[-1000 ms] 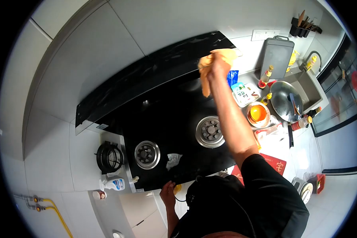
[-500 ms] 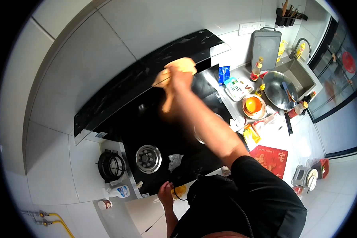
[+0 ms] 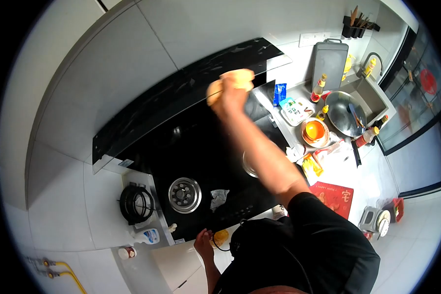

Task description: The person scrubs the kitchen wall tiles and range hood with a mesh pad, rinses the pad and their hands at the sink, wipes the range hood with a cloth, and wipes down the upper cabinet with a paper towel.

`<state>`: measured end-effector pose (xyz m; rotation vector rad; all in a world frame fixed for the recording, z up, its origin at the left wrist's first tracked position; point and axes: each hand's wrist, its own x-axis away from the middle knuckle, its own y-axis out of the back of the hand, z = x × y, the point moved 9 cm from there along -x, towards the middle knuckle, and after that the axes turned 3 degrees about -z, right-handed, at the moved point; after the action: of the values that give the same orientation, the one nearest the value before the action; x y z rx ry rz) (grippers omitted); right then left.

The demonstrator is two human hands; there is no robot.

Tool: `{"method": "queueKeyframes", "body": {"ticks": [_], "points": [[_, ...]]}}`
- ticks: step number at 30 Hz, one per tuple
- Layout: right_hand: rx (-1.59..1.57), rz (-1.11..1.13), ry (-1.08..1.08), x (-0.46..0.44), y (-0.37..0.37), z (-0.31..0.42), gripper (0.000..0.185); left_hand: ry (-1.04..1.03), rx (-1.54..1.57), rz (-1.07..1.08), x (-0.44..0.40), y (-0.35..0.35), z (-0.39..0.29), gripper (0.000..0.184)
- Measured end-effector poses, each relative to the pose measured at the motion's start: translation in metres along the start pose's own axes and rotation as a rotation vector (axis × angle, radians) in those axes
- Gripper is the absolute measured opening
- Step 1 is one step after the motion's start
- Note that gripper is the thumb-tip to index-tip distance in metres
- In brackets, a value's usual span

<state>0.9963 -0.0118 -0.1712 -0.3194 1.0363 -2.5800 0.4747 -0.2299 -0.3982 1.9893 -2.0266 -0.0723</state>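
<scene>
My right hand [image 3: 232, 99] is closed on an orange-tan cloth [image 3: 241, 78], pressed to the edge of the black glass range hood [image 3: 181, 90]. Below it lies the black stove top [image 3: 206, 161], with a round metal burner [image 3: 184, 195] at the left and another half hidden behind my forearm. A crumpled silvery piece [image 3: 219, 198] rests on the stove near its front. My left hand [image 3: 204, 241] hangs low at the stove's front edge; its fingers are bent, and whether they hold anything is too small to make out.
Right of the stove are bottles, orange bowls [image 3: 314, 131], a lidded pan [image 3: 347, 113], a sink [image 3: 372, 98], a grey board [image 3: 330, 66] and a red mat [image 3: 333, 198]. At the left, a black burner grate [image 3: 136, 204] and a spray bottle [image 3: 147, 236] stand on the counter.
My right hand moved the cloth left along the hood, then a little back to the right. The cloth's hanging end no longer shows. My left hand stays low by the stove's front edge.
</scene>
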Motion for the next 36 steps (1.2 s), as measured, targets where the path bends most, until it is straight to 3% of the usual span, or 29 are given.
{"method": "queueKeyframes", "body": {"ticks": [3,5,6,9,11,12,14,17,18,21,23,26,28,30,31,32,33,34,35,36], "points": [[0.085,-0.006,-0.156,0.085,-0.046,-0.048,0.031,-0.032,0.05,0.0,-0.004,0.002,0.0,0.031],[0.428,0.092,-0.221,0.125,-0.065,-0.064,0.048,-0.05,0.096,0.003,-0.006,0.005,-0.002,0.03],[0.413,0.141,-0.241,0.141,-0.077,-0.085,0.05,-0.056,0.08,-0.005,-0.006,0.007,-0.005,0.03],[0.282,0.282,-0.266,0.16,-0.095,-0.107,0.037,-0.049,0.056,-0.026,-0.005,0.013,-0.012,0.03],[0.404,0.31,-0.262,0.143,-0.081,-0.082,0.017,-0.032,0.034,-0.024,-0.006,0.019,-0.009,0.03],[0.303,0.325,-0.145,0.114,-0.076,-0.09,0.01,-0.035,0.032,-0.024,-0.006,0.024,-0.008,0.03],[0.36,0.206,-0.081,0.065,-0.04,-0.037,0.011,-0.069,0.05,-0.031,-0.004,0.033,-0.006,0.029],[0.396,0.058,0.232,-0.052,0.036,0.035,0.015,-0.07,-0.034,-0.056,-0.002,0.051,-0.002,0.03],[0.545,-0.019,0.132,-0.086,0.068,0.064,0.018,-0.069,-0.032,-0.061,-0.001,0.055,0.001,0.03],[0.18,-0.26,0.265,-0.149,0.147,0.139,0.028,-0.064,-0.028,-0.05,0.003,0.062,0.011,0.03],[0.07,-0.081,0.267,-0.126,0.16,0.159,0.033,-0.141,0.063,0.059,-0.007,0.047,-0.004,0.03],[0.112,0.517,0.059,-0.023,0.143,0.13,0.047,-0.246,0.061,0.192,-0.021,-0.006,-0.077,0.034],[0.33,0.433,-0.138,0.062,0.154,0.097,0.048,-0.274,0.235,0.34,-0.027,-0.056,-0.131,0.035],[0.272,0.656,-0.05,0.149,0.137,0.076,0.046,-0.24,0.57,0.587,-0.019,-0.115,-0.184,0.045],[0.208,0.668,-0.427,0.196,0.148,0.036,0.048,-0.128,0.81,0.733,-0.013,-0.148,-0.202,0.05],[0.013,0.681,-0.626,0.24,0.146,0.015,0.048,-0.071,0.943,0.88,-0.004,-0.178,-0.225,0.053],[-0.164,0.662,-0.833,0.287,0.14,-0.001,0.048,0.082,0.929,0.926,-0.008,-0.205,-0.214,0.054],[-0.135,0.428,-0.698,0.286,0.161,-0.016,0.043,0.005,0.856,0.941,-0.013,-0.213,-0.217,0.052],[-0.225,0.467,-0.756,0.28,0.165,-0.015,0.041,-0.07,0.785,0.952,-0.013,-0.218,-0.224,0.051],[-0.282,0.489,-0.787,0.274,0.179,-0.028,0.034,0.065,0.751,0.762,-0.016,-0.22,-0.211,0.048]]}}
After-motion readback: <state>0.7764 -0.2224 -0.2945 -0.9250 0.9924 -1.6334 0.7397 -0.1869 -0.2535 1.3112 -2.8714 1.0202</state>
